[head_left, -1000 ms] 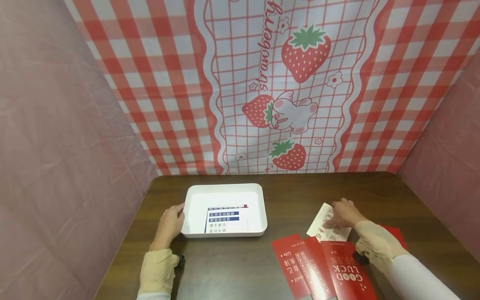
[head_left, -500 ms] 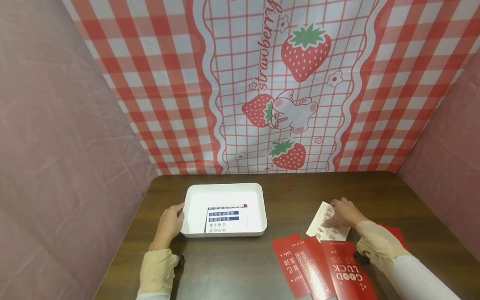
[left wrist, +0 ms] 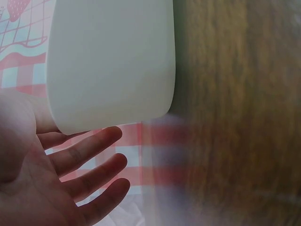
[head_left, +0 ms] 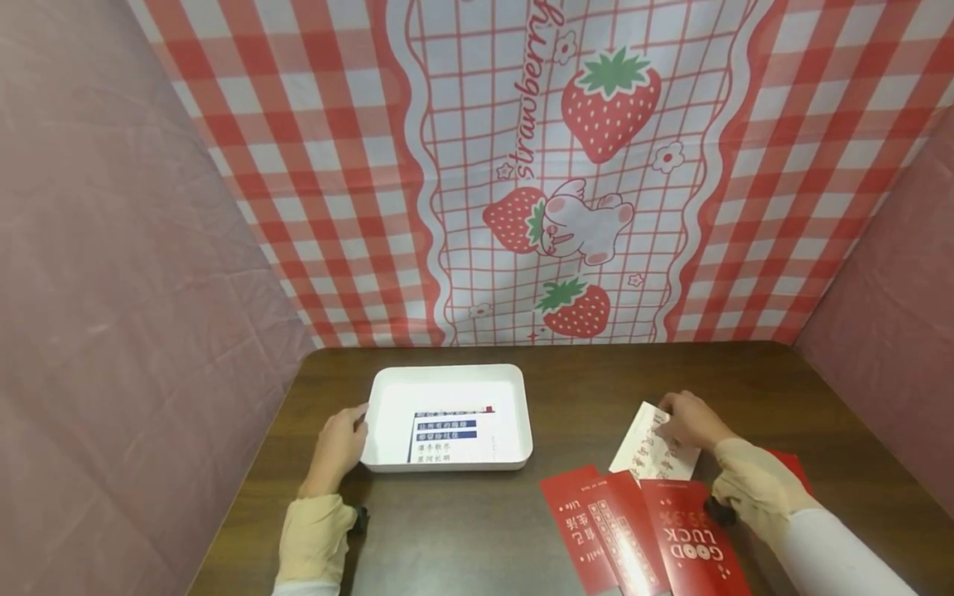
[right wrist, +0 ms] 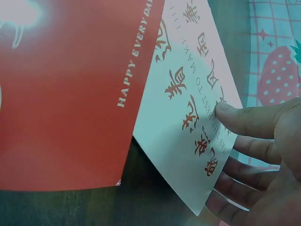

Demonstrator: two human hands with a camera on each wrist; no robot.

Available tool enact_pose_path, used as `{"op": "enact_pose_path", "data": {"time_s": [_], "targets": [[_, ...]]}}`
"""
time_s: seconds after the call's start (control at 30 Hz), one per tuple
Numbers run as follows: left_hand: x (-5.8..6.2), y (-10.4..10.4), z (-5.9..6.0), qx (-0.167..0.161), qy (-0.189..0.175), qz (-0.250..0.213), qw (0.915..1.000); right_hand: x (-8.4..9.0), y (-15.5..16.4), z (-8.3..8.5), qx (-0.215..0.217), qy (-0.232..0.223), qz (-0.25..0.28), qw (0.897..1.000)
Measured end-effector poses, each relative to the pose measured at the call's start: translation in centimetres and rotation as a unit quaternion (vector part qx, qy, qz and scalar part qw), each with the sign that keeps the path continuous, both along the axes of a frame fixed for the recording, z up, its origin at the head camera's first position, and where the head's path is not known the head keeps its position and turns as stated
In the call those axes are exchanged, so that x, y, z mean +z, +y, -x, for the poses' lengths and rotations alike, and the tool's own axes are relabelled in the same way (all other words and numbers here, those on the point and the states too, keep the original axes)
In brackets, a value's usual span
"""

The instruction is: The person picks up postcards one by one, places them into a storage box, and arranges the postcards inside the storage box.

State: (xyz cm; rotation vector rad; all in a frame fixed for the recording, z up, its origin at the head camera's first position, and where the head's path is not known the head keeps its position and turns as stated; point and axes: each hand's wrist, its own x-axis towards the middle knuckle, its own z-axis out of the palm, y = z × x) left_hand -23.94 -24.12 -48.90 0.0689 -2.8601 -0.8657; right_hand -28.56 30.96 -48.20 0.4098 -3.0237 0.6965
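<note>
My left hand [head_left: 342,441] rests at the left end of a white tray [head_left: 445,466]. In the left wrist view its fingers [left wrist: 96,181] are fairly straight beside the tray's outer wall [left wrist: 113,61]. Inside the tray lies a sheet printed with blue bands and dark characters [head_left: 462,447]. At the right, my right hand [head_left: 693,424] pinches the far right edge of a cream-white card with red characters [head_left: 644,443]. In the right wrist view the thumb [right wrist: 249,121] lies on the printed face and the other fingers are partly hidden behind the card [right wrist: 174,136].
Red printed envelopes [head_left: 629,521] overlap in a fan just nearer than the card, and another red corner [head_left: 792,465] shows beside the right forearm. The brown table [head_left: 447,530] ends at a strawberry-print cloth [head_left: 477,273] behind; pink cloth [head_left: 164,331] hangs at the sides.
My right thumb has drawn back across the white card to its far right edge, so more red characters show. The left hand and tray have kept their places.
</note>
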Motion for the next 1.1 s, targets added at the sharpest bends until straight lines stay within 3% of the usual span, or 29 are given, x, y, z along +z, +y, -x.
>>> {"op": "enact_pose_path", "data": {"time_s": [0.3, 0.7, 0.77, 1.1], "targets": [[0.0, 0.1, 0.1, 0.002, -0.017, -0.006, 0.9998, 1.3, -0.8, -0.2, -0.059, -0.042, 0.012, 0.997], [0.0, 0.0, 0.0, 0.003, -0.013, -0.005, 0.9999, 1.4, -0.6, 0.0, -0.061, -0.005, 0.080, 0.995], [0.1, 0.1, 0.0, 0.002, -0.011, -0.004, 0.9999, 1.4, -0.5, 0.1, -0.066, 0.003, 0.100, 0.993], [0.0, 0.0, -0.1, -0.003, -0.005, -0.004, 1.0000, 1.7, -0.3, 0.2, -0.092, -0.052, 0.195, 0.975]]}}
